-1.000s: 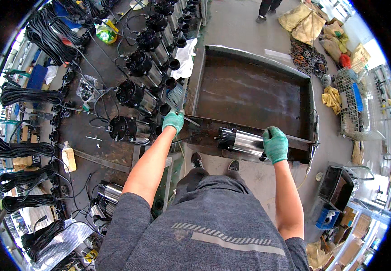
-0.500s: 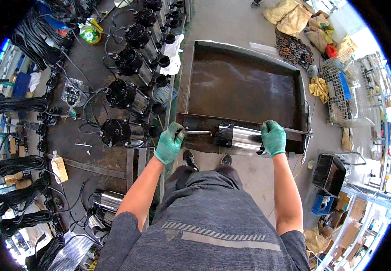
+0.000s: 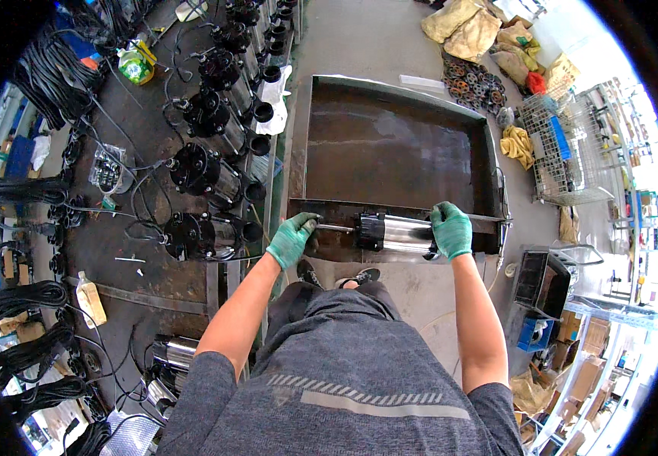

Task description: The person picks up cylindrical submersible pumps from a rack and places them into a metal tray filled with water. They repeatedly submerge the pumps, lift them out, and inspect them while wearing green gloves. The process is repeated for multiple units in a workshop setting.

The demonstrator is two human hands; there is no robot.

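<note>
The left hand (image 3: 292, 240), closed on a slim rod (image 3: 336, 228), seems to be lining it up with the steel cylinder (image 3: 405, 234) along the near side of the tray (image 3: 397, 156), the next move calling for straight alignment while the right hand (image 3: 451, 231), grip unclear, steadies the right end.

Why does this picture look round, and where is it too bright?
In the head view, the fisheye lens leaves a round image with black corners; in that head view, the shelf rack at lower right looks washed out; also in the head view, the silver cylinder shows pale glare.
</note>
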